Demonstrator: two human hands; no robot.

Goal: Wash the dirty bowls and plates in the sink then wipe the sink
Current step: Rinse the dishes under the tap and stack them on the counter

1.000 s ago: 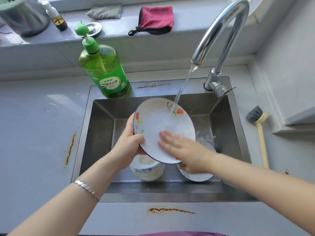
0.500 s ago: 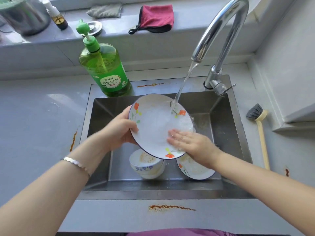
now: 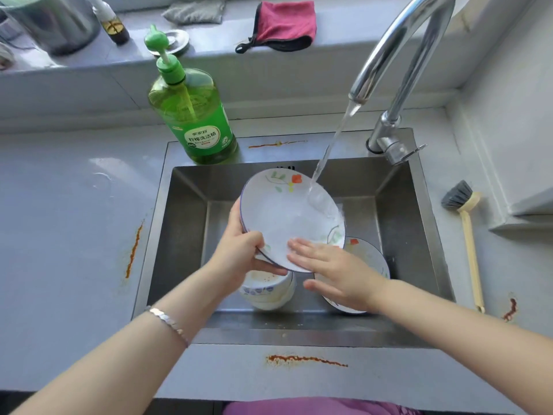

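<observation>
Two hands work over a steel sink. The left hand grips the near-left rim of a flowered plate, tilted above the basin. The right hand lies flat on its face, fingers straight. Below sit a dirty bowl and a second plate. Water from the tap strikes the held plate's far side. Beyond stands a green soap bottle.

The faucet arch runs off the upper edge, and the pot at upper left is cut by the corner. The held plate hides the fingers of the left hand and much of the bowls. The right hand covers part of the second plate. Fine print on the soap bottle is unreadable.
</observation>
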